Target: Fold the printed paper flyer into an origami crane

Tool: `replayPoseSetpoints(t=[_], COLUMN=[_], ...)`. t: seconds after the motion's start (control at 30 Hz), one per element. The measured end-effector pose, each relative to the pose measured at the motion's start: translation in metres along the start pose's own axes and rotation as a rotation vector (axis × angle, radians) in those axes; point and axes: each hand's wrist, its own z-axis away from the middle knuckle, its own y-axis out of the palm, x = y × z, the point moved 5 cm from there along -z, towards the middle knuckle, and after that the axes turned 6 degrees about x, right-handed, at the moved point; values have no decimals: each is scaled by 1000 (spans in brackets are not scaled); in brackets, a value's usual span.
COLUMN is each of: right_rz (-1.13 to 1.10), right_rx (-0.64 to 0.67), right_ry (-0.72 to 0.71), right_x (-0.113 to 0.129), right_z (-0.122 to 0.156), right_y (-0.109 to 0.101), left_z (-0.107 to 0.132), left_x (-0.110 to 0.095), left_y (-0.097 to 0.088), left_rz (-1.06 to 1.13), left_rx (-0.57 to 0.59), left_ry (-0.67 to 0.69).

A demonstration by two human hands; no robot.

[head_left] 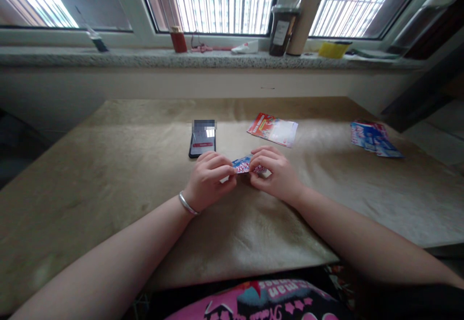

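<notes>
A small folded piece of printed paper [243, 164], blue, red and white, is pinched between both my hands just above the tan table [108, 165]. My left hand [208, 180], with a silver bangle on its wrist, grips the paper's left end with curled fingers. My right hand [273, 175] holds the right end, fingers bent over it. Most of the paper is hidden by my fingers.
A black phone [202, 142] with a lit screen lies just beyond my hands. A red and white leaflet [273, 130] lies to its right, blue printed sheets [373, 138] near the table's right edge. The stone windowsill [108, 58] holds a red container, a dark jar and a yellow tub.
</notes>
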Motion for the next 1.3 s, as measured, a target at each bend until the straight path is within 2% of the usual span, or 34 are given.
replayPoseSetpoints(t=[0.37,0.6,0.8,0.9,1.03,1.3], right_rz=[55,108,91,84,71,37], right_rx=[-13,-64,-64,-45,-7,61], right_ry=[-4,-25,-12,-32,-96,-135], right_x=[0,-7,-14,-13,-10,-10], right_z=[1,5,9,9,9,7], right_y=[-3,-10,-11,-10,-10,-6], left_z=[2,7,12,14,13,12], left_x=[3,16,30,34,36,34], left_y=[0,5,11,10,7,6], left_rz=[-42,-37,-18,51,196,332], left_rx=[2,58,168,119,24,-24], left_ry=[43,-70,-205,-268,-261,-256])
